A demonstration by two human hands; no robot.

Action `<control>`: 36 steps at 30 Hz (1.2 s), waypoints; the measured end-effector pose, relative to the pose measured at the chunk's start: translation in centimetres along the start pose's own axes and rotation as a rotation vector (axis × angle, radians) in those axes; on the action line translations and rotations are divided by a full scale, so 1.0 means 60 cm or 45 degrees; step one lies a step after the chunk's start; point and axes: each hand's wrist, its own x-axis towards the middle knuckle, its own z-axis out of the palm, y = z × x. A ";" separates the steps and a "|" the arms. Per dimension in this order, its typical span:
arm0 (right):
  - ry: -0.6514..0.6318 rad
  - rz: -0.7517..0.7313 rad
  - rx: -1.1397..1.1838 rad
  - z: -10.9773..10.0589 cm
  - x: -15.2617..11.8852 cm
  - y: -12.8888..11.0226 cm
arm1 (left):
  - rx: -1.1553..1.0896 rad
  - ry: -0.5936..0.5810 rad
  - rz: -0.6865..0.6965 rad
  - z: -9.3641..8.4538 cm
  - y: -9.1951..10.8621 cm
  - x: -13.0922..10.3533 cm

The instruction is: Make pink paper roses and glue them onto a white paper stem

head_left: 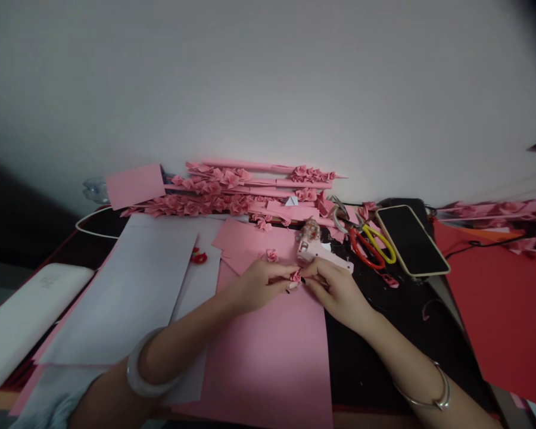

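Note:
Between my two hands, over a large pink sheet (272, 357), is a small pink paper flower (295, 276). My left hand (259, 286) pinches its left side between thumb and fingers. From the right, my right hand (339, 292) holds the other side with closed fingertips. Just behind, a second pink paper flower (272, 255) lies on pink paper. A pale pink glue gun (324, 253) rests beyond my right hand, its tip end covered with crusted residue.
White sheets (120, 292) and a white box-like object (31, 316) lie left. Pink paper flower stems (223, 185) line the wall. Red-handled scissors (365, 249), yellow-handled scissors (380, 243), a phone (413, 241) and red paper (504, 304) are at the right.

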 end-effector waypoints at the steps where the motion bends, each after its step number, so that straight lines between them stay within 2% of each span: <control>1: 0.007 0.007 0.006 0.000 -0.001 0.001 | -0.022 0.015 -0.032 0.001 0.000 0.000; 4: 0.058 0.040 0.009 0.001 -0.003 0.005 | -0.145 0.151 -0.169 0.000 0.000 -0.001; 6: 0.123 0.060 0.016 0.001 -0.005 0.010 | -0.205 0.345 -0.200 -0.006 -0.001 -0.002; 9: 0.228 0.068 0.038 0.001 -0.007 0.016 | -0.158 0.719 -0.123 -0.022 -0.002 0.000; 12: 0.279 0.073 0.044 0.000 -0.008 0.019 | 0.003 0.911 -0.056 -0.036 -0.006 0.003; 15: 0.290 0.072 0.036 0.000 -0.008 0.019 | 0.330 0.906 -0.014 -0.041 -0.015 0.007; 19: 0.290 0.083 -0.005 -0.001 -0.007 0.019 | 0.699 0.669 0.089 -0.036 -0.028 0.008; 22: 0.288 0.099 -0.021 -0.001 -0.006 0.020 | 0.827 0.512 0.073 -0.033 -0.029 0.006; 26: 0.283 0.112 -0.022 -0.001 -0.004 0.020 | 0.879 0.438 0.066 -0.033 -0.027 0.004; 30: 0.290 0.122 -0.033 -0.003 -0.003 0.018 | 0.819 0.530 0.115 -0.034 -0.029 0.005; 36: 0.275 0.119 0.006 -0.001 -0.005 0.021 | 0.712 0.864 0.146 -0.052 -0.025 0.009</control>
